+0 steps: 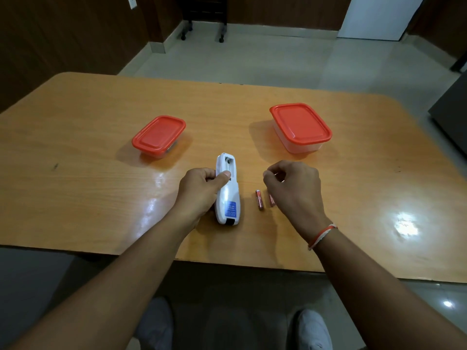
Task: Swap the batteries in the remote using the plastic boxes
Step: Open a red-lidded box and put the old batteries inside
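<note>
Head view: left hand (202,190) clamps remote (227,193), bay open. Batteries (259,200) lie lengthwise just under right hand (293,188), fingers curled, apparently empty, nearer them.

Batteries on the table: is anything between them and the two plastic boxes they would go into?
Yes. Both red-lidded clear plastic boxes, left and right, have their lids on, so neither is open to the two small copper-coloured batteries lying beside the white remote. The tabletop between them is otherwise free.

White remote (227,195) with blue label — orange-red lids (300,122), copper-toned batteries (259,200), orange woodgrain table (101,198).
</note>
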